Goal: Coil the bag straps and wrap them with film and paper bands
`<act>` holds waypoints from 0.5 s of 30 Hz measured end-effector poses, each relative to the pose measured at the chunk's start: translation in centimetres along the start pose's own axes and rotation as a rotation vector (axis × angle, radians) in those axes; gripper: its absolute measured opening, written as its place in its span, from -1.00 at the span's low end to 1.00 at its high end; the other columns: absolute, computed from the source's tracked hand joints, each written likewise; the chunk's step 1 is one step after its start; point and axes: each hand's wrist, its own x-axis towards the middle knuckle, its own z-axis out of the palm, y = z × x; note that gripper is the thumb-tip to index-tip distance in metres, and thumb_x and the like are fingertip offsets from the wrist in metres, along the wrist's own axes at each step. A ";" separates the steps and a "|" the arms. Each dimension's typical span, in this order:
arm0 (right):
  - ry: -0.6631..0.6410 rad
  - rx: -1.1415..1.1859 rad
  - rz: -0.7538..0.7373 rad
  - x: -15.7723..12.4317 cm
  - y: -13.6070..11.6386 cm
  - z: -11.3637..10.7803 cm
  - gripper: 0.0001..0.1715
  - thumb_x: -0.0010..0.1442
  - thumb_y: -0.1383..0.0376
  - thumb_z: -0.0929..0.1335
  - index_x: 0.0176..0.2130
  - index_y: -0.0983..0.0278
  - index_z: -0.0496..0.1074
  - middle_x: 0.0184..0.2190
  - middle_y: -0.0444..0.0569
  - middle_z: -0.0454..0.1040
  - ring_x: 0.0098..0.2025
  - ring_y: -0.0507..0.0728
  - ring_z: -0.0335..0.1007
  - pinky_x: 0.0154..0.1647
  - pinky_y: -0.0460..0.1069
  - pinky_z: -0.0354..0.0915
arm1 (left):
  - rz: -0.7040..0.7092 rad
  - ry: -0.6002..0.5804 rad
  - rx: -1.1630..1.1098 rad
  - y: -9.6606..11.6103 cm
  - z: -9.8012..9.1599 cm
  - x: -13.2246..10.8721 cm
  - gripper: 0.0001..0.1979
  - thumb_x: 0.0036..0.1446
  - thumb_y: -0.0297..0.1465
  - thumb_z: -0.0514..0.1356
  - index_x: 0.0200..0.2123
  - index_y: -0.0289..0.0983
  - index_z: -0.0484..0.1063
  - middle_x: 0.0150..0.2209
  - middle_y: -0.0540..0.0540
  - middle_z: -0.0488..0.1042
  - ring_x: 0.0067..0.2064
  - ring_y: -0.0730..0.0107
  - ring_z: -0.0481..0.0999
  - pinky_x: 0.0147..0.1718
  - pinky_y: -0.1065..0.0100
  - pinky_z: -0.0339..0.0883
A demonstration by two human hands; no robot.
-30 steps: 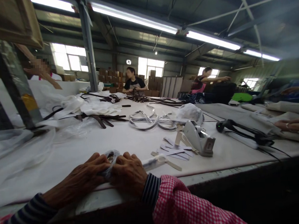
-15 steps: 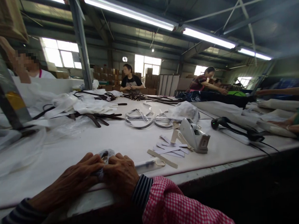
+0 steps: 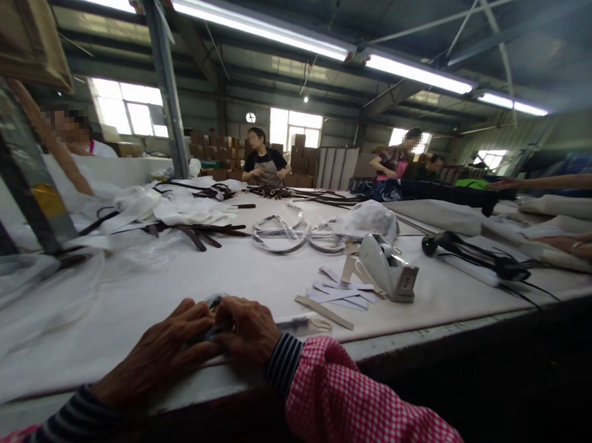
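Note:
At the near edge of the table (image 3: 259, 283), my left hand (image 3: 168, 347) and my right hand (image 3: 246, 326) meet, fingers bent and pressed together on a strap in clear plastic (image 3: 299, 324). Most of the gripped part is hidden under the fingers; a bit of shiny plastic shows between them. From under my right hand the wrapped strap runs right along the table, ending in a pale loop or hook. Just beyond that end lie a flat beige strip (image 3: 323, 311) and several white paper slips (image 3: 342, 294).
A tape dispenser (image 3: 388, 269) stands right of the slips. Farther back are coiled wrapped straps (image 3: 282, 239), dark straps (image 3: 197, 233) and loose plastic (image 3: 127, 210). A black device with cables (image 3: 469, 255) lies at right. Several people work around the table.
Both hands have shifted slightly right in view and stay together on the wrapped strap. A person at the far right back has straightened up. The camera view has moved a little.

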 end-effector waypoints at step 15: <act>-0.204 -0.300 -0.006 -6.5 3.8 -8.1 -0.92 0.28 0.29 0.43 -0.24 0.26 0.51 -0.27 -0.06 0.48 -0.17 0.14 0.37 -0.16 0.00 0.18 | -0.078 -0.026 -0.109 4.1 -1.0 1.1 -0.86 0.31 -0.29 0.21 -0.24 -0.22 0.51 -0.14 -0.04 0.46 -0.03 0.22 0.32 -0.04 0.28 0.19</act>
